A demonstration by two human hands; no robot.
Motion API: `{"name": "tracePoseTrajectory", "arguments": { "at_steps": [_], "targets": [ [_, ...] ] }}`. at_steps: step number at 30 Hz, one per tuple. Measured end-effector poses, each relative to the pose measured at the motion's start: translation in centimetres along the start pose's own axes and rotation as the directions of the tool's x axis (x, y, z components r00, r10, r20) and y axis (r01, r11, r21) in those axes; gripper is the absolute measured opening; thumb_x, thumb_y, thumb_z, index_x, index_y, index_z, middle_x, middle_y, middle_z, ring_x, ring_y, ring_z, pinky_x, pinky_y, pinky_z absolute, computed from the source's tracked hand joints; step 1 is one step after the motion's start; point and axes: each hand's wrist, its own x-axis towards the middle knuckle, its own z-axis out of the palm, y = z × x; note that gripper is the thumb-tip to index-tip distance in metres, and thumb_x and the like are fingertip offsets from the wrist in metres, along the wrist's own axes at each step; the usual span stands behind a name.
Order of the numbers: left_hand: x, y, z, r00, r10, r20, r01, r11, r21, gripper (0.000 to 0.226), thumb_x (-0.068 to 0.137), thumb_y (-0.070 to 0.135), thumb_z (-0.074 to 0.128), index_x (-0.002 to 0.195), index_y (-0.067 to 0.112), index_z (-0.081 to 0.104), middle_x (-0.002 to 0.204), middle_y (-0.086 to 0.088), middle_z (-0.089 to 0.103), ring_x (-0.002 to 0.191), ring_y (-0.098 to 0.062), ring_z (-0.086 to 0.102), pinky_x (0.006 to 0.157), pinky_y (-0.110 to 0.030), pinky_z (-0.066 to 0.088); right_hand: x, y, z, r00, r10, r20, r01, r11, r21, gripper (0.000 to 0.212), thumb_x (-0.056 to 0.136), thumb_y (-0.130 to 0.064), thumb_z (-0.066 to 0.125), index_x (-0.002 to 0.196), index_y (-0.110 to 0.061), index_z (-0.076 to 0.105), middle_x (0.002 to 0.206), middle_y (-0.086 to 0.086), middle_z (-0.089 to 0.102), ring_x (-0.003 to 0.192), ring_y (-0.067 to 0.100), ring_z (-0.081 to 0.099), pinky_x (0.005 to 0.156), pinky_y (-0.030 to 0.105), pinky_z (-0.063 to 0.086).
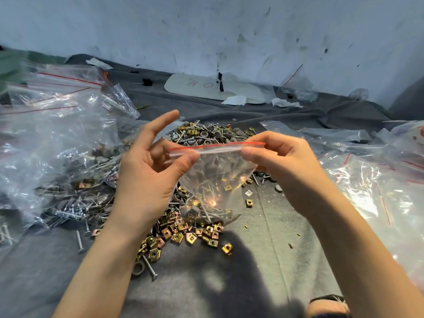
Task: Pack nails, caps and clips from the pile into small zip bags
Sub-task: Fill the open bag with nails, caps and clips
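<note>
Over grey cloth [263, 237], the zip bag [220, 177] is pinched at its seal [218, 146] by left hand [146, 175] and right hand [284, 161]; even pressing is advised.

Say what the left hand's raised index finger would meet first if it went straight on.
Likely nothing near: the index finger of the left hand aims above the pile of nails, grey caps and brass clips; next in line is the flat white card beyond, though depth is unclear.
</note>
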Motion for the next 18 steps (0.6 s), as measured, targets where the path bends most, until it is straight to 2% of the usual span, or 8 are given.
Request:
{"name": "tracePoseTrajectory", "arguments": {
  "at_steps": [3,7,10,18],
  "targets": [
    [-0.01,0.01,-0.03,1.000,-0.003,0.003,0.003,1.000,0.002,0.059,0.070,0.019,0.070,0.122,0.041,0.052,0.078,0.009,0.072,0.084,-0.002,0.069,0.079,-0.012,0.051,-0.01,-0.11,-0.06,1.000,-0.026,0.005,0.026,1.000,0.012,0.008,0.079,-0.004,0.071,0.076,-0.011,0.071,0.065,0.006,0.068,0.059,0.010,0.061,0.060,0.014,0.045],
    [-0.03,0.14,0.03,1.000,-0.005,0.006,0.005,1.000,0.001,0.059,0.070,0.018,0.070,0.122,0.040,0.052,0.077,0.010,0.072,0.083,0.000,0.069,0.078,-0.011,0.050,-0.04,-0.15,0.13,1.000,-0.024,-0.012,0.024,1.000,0.008,0.008,0.081,-0.006,0.070,0.077,-0.013,0.070,0.070,0.009,0.063,0.063,0.011,0.056,0.059,0.014,0.041],
    [-0.08,0.32,0.09,1.000,-0.004,0.018,0.003,1.000,0.012,0.059,0.071,0.018,0.070,0.123,0.039,0.052,0.076,0.010,0.072,0.082,0.001,0.069,0.076,-0.009,0.049,-0.17,-0.32,0.40,1.000,-0.017,0.011,0.018,1.000,-0.017,0.007,0.079,-0.009,0.073,0.077,-0.016,0.072,0.066,0.001,0.066,0.057,0.004,0.054,0.051,0.008,0.038],
    [-0.23,0.48,0.08,0.999,0.003,0.037,-0.005,1.000,0.030,0.058,0.071,0.020,0.070,0.123,0.041,0.052,0.078,0.010,0.072,0.082,-0.001,0.068,0.076,-0.010,0.050,-0.27,-0.53,0.49,0.998,-0.055,0.006,0.056,0.997,-0.045,0.012,0.078,-0.005,0.073,0.072,-0.015,0.071,0.060,0.002,0.063,0.049,0.000,0.048,0.046,0.008,0.034]
  ]
}}
